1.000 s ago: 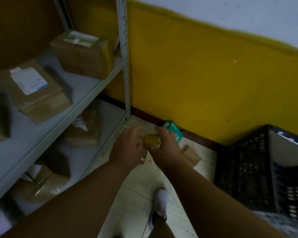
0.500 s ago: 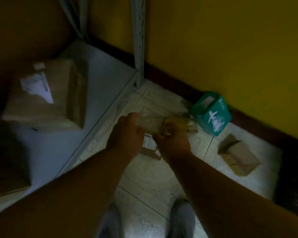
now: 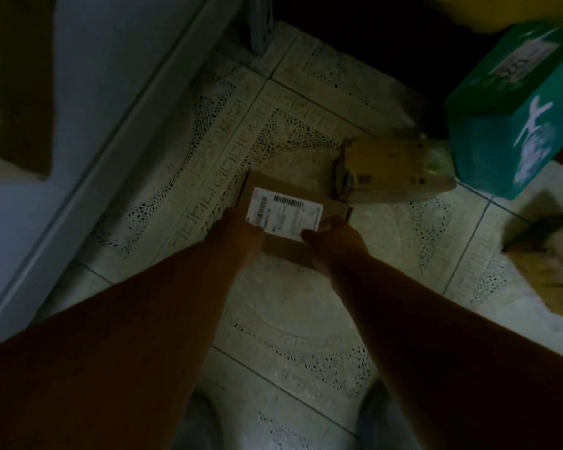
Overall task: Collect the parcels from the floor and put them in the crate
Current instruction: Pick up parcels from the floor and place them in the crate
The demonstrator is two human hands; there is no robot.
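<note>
A dim parcel storeroom or small dispatch room: labelled cardboard parcels (image 3: pixel 286 219) and a green carton (image 3: pixel 514 125) lie on a patterned tile floor (image 3: pixel 290 319), with a grey metal shelf unit (image 3: pixel 88 102) at upper left and a yellow wall (image 3: pixel 468 8) at the top right.

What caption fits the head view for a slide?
Both hands, left hand and right hand, grip a labelled parcel on the floor.

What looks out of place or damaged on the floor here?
The tan parcel beside the green box looks crumpled at its left end. Another brown parcel lies askew at the right edge. Both hands grip the labelled box, which looks intact.
</note>
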